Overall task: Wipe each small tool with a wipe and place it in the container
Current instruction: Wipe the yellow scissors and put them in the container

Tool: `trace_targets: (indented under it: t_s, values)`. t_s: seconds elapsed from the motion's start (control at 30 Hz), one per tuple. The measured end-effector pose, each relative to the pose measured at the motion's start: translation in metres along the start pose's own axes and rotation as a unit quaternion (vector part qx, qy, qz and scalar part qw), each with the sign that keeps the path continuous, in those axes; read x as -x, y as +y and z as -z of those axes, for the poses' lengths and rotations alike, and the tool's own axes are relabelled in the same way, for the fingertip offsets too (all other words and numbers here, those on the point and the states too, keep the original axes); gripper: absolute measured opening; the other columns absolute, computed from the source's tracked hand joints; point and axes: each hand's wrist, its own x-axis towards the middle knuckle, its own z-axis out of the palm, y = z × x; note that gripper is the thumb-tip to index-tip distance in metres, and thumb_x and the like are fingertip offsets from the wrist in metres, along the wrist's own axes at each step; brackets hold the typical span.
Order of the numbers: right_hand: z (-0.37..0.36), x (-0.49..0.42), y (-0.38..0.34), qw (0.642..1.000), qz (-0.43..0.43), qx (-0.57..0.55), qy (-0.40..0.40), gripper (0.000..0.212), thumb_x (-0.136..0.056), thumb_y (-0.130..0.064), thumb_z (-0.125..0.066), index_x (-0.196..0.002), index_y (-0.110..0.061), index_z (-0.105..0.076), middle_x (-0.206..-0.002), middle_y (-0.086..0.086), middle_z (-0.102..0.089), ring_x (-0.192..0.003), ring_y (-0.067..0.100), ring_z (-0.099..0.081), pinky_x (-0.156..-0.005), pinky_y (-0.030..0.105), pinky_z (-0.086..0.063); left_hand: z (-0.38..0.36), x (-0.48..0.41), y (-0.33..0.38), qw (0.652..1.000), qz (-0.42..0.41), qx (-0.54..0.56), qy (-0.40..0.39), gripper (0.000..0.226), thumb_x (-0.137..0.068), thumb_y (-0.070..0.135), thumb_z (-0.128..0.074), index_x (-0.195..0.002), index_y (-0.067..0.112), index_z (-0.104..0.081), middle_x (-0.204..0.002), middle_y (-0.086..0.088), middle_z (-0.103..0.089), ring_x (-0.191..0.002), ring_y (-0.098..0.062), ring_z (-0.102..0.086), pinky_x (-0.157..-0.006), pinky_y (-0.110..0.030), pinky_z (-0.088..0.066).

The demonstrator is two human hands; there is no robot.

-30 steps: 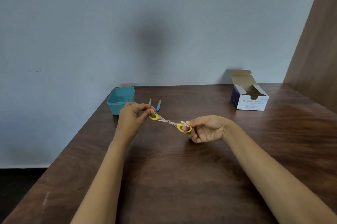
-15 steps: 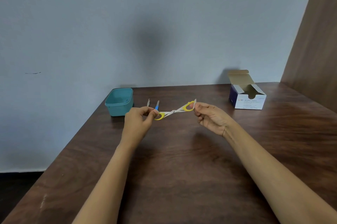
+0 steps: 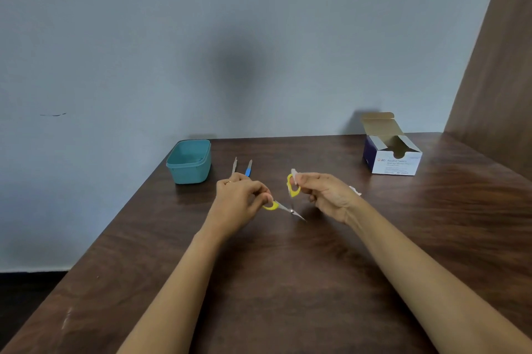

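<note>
Small scissors (image 3: pixel 288 207) with yellow handles hang above the table between my hands, their blades spread apart. My left hand (image 3: pixel 240 198) pinches one yellow handle ring. My right hand (image 3: pixel 322 194) pinches the other ring with a white wipe (image 3: pixel 294 173) pressed against it. A teal container (image 3: pixel 190 162) stands at the back left. A metal tool (image 3: pixel 234 166) and a blue-handled tool (image 3: pixel 248 168) lie side by side just right of the container, beyond my left hand.
An open white and blue alcohol swab box (image 3: pixel 391 152) stands at the back right. A small white scrap (image 3: pixel 355 190) lies behind my right wrist. The wooden table (image 3: pixel 288 281) meets a wall at the back and a wooden panel at the right.
The scissors have folded from stretched almost flat to a V. My right hand has dropped with its handle, the pivot now points down, and the wipe sits on the right handle.
</note>
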Motion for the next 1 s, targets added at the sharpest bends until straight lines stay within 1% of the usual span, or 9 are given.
trace_targets:
  t_s: [0.17, 0.3, 0.43, 0.53, 0.63, 0.73, 0.83, 0.93, 1.0]
  values:
    - [-0.008, 0.002, -0.007, 1.000, -0.001, -0.001, 0.013, 0.015, -0.086, -0.024, -0.066, -0.078, -0.017, -0.077, -0.079, -0.010, -0.072, -0.069, 0.003, -0.038, -0.055, 0.017, -0.026, -0.002, 0.000, 0.002, 0.999, 0.002, 0.018, 0.049, 0.011, -0.089, 0.024, -0.064, -0.083, 0.029, -0.072, -0.076, 0.017, -0.063, -0.095, -0.007, -0.047, -0.095, -0.044, -0.037]
    - [-0.006, 0.003, -0.008, 0.999, -0.014, -0.021, 0.032, 0.016, -0.085, -0.027, -0.066, -0.091, -0.014, -0.073, -0.075, -0.013, -0.070, -0.061, 0.001, -0.043, -0.054, 0.016, -0.027, -0.001, 0.000, 0.000, 0.997, 0.015, 0.043, 0.069, 0.010, -0.088, 0.026, -0.066, -0.082, 0.030, -0.072, -0.079, 0.017, -0.066, -0.092, -0.006, -0.048, -0.092, -0.049, -0.042]
    - [-0.010, 0.003, -0.007, 0.997, -0.002, -0.037, 0.066, 0.014, -0.078, -0.029, -0.072, -0.083, -0.017, -0.075, -0.074, -0.012, -0.068, -0.066, 0.004, -0.042, -0.056, 0.016, -0.030, -0.001, -0.002, -0.001, 0.995, 0.027, 0.062, 0.076, 0.012, -0.088, 0.028, -0.066, -0.079, 0.036, -0.070, -0.081, 0.016, -0.068, -0.092, -0.006, -0.049, -0.090, -0.050, -0.044]
    - [-0.014, 0.005, -0.008, 0.996, 0.032, -0.002, 0.087, 0.011, -0.078, -0.027, -0.074, -0.085, -0.019, -0.075, -0.082, -0.010, -0.072, -0.076, 0.001, -0.054, -0.062, 0.015, -0.035, -0.002, -0.002, 0.002, 0.994, 0.024, 0.067, 0.086, 0.014, -0.087, 0.028, -0.066, -0.077, 0.037, -0.069, -0.082, 0.017, -0.069, -0.091, -0.006, -0.050, -0.089, -0.050, -0.044]
    - [-0.016, 0.006, -0.006, 0.995, 0.058, 0.034, 0.072, 0.014, -0.075, -0.027, -0.077, -0.087, -0.019, -0.077, -0.092, -0.003, -0.075, -0.089, 0.005, -0.064, -0.075, 0.016, -0.043, -0.003, -0.001, 0.005, 0.994, 0.018, 0.062, 0.084, 0.015, -0.087, 0.029, -0.066, -0.076, 0.038, -0.068, -0.077, 0.020, -0.067, -0.091, -0.007, -0.051, -0.089, -0.050, -0.045]
    - [-0.019, 0.007, -0.002, 0.993, 0.074, 0.079, 0.039, 0.009, -0.075, -0.021, -0.078, -0.084, -0.016, -0.078, -0.085, 0.000, -0.075, -0.080, 0.005, -0.065, -0.077, 0.017, -0.046, -0.003, -0.002, 0.006, 0.993, 0.025, 0.058, 0.104, 0.012, -0.088, 0.028, -0.066, -0.079, 0.034, -0.072, -0.071, 0.025, -0.059, -0.088, -0.006, -0.050, -0.087, -0.050, -0.045]
    - [-0.018, 0.006, 0.001, 0.987, 0.073, 0.137, 0.031, 0.008, -0.074, -0.026, -0.080, -0.079, -0.021, -0.079, -0.078, -0.005, -0.074, -0.074, 0.002, -0.062, -0.074, 0.019, -0.045, 0.000, -0.002, 0.004, 0.989, 0.042, 0.058, 0.130, 0.011, -0.087, 0.027, -0.067, -0.082, 0.030, -0.075, -0.068, 0.025, -0.057, -0.089, -0.008, -0.052, -0.086, -0.048, -0.045]
    - [-0.016, 0.005, 0.000, 0.980, 0.049, 0.189, 0.032, 0.013, -0.072, -0.035, -0.079, -0.078, -0.024, -0.079, -0.076, -0.007, -0.072, -0.077, 0.006, -0.060, -0.075, 0.025, -0.043, 0.001, -0.002, 0.004, 0.990, 0.044, 0.046, 0.125, 0.011, -0.088, 0.028, -0.066, -0.082, 0.031, -0.075, -0.071, 0.022, -0.060, -0.091, -0.010, -0.053, -0.086, -0.048, -0.045]
    - [-0.013, 0.007, -0.006, 0.980, 0.029, 0.194, 0.023, 0.011, -0.075, -0.032, -0.078, -0.079, -0.022, -0.079, -0.082, -0.003, -0.074, -0.083, 0.008, -0.061, -0.079, 0.025, -0.044, 0.000, -0.002, 0.003, 0.991, 0.047, 0.048, 0.118, 0.011, -0.088, 0.030, -0.066, -0.081, 0.032, -0.074, -0.071, 0.022, -0.060, -0.090, -0.009, -0.052, -0.085, -0.048, -0.046]
